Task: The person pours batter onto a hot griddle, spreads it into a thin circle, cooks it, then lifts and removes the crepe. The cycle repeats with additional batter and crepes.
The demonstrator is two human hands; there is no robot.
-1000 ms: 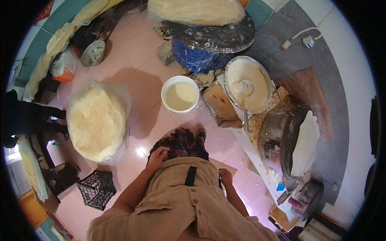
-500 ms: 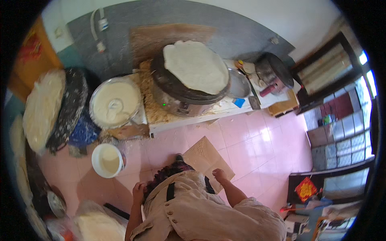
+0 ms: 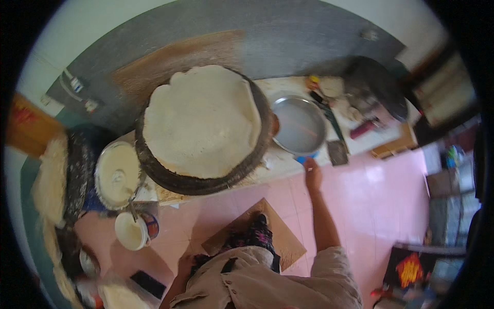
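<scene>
My right hand stretches to the front edge of the counter. Its fingertips are at a small flat blue piece below the round metal pan; whether they touch it I cannot tell. The fingers seem extended, with nothing visible in them. My left hand hangs low beside my body, its fingers blurred and partly hidden. A thin pale sheet of batter covers most of the dark round griddle, and its right edge is slightly raised.
Left of the griddle stand a basin of batter and a white bucket. Stacked pale sheets lie farther left. A dark round appliance and a red-handled tool are at the right. Cardboard lies underfoot.
My right hand has moved up and forward from beside my body to the counter's edge. The view has shifted, and I stand closer to the griddle. My left hand stays low.
</scene>
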